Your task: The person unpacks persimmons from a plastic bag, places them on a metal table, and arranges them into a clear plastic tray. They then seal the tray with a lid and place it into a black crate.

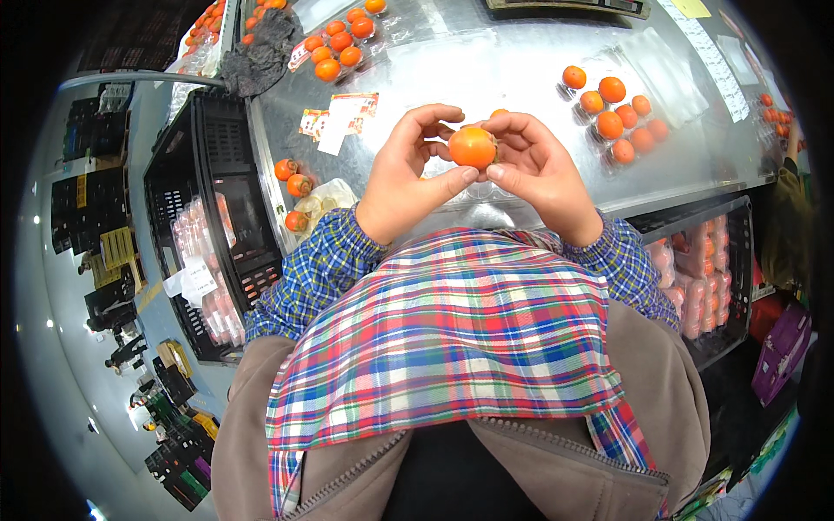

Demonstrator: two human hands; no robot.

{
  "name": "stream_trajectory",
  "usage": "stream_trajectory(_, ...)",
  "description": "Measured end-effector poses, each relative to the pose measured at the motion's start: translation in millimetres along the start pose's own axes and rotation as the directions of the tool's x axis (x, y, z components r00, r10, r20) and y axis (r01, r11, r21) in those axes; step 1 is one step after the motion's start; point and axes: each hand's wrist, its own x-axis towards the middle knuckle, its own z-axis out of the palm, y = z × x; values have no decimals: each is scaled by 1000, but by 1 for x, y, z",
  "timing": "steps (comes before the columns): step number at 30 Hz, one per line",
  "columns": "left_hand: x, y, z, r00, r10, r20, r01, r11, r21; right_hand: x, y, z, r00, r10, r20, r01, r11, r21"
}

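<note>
An orange persimmon point(472, 147) is held above the metal table point(417, 84) between my two hands. My left hand point(417, 169) curls around its left side, the thumb tip under its lower edge. On the other side my right hand point(544, 163) supports it with fingers and thumb, near the calyx end. Behind the right fingers a second persimmon point(499, 112) shows only its top. A clear plastic tray point(482, 191) lies below my hands, mostly covered by them. Three loose persimmons, one of them here point(299, 185), rest near the table's left edge beside a crumpled translucent plastic bag point(333, 195).
Persimmons in clear trays stand at back left point(341, 42) and right point(610, 125). Printed cards point(355, 104) lie left of centre, and a dark cloth point(262, 55) at the corner. Black crates with packed fruit flank me, left point(238, 169) and right point(739, 273).
</note>
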Motion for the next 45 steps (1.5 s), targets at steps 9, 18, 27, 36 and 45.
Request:
stream_trajectory(9, -4, 4, 4, 992, -128, 13, 128, 975, -183, 0, 5, 1, 994, -107, -9, 107, 993, -42)
stream_trajectory(18, -4, 2, 3, 972, 234, 26, -234, 952, 199, -5, 1, 8, 999, 4, -34, -3, 1000, 21)
stream_trajectory(27, -5, 1, 4, 991, 123, 46, -127, 987, 103, -6, 2, 7, 997, -39, -66, 40, 999, 10)
stream_trajectory(36, -4, -2, 4, 999, 41, 33, -43, 997, 63, -4, 4, 6, 987, -85, -135, 64, 986, -151)
stream_trajectory(45, -6, -8, 2, 988, -146, 47, 153, 967, -205, -5, 4, 0, 993, -52, -105, 19, 957, -290)
